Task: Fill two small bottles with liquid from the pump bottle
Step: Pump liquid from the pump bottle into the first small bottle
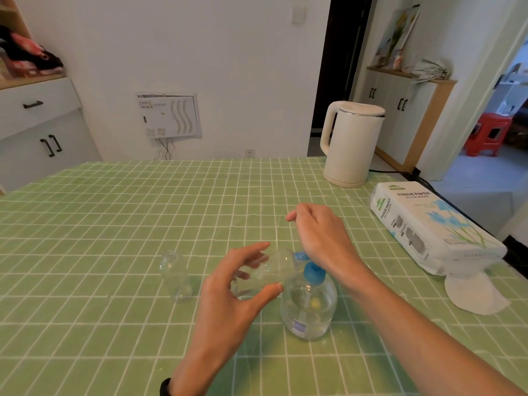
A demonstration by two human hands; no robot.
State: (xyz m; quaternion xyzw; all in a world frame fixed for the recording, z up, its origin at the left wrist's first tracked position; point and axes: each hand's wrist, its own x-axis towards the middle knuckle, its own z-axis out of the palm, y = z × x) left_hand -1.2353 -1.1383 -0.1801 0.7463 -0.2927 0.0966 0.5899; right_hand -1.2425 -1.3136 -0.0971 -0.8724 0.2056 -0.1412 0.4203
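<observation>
A person sits at a tabletop (85,224) covered with a green cloth ruled in white squares. The left hand (228,298) holds a clear small bottle (265,274) above the cloth. Its fingers (258,249) are curled over the far side of the bottle and the thumb is pressed against the near side. The bottle lies tilted almost on its side, with its open mouth turned to the right and meeting the blue spout of the pump bottle (308,310). The pump bottle is a round, clear one that stands upright on the cloth just right of the left hand, with liquid in it and a small label low on its front. The right hand (320,235) reaches over it from the right, and the base of the palm lies on or just over the blue pump head (313,273). Whether it presses down cannot be told. The right fingers hang loosely bent, point away from the person and hold nothing. A second small bottle (175,277), clear and uncapped, stands upright on the cloth left of the left hand, apart from it. At the far right of the tabletop stands a cream kettle (351,144). Nearer, along the right edge, lies a pack of tissue paper (434,227) with a loose tissue (474,291) just in front of it. A dark band (165,386) circles the left wrist.
</observation>
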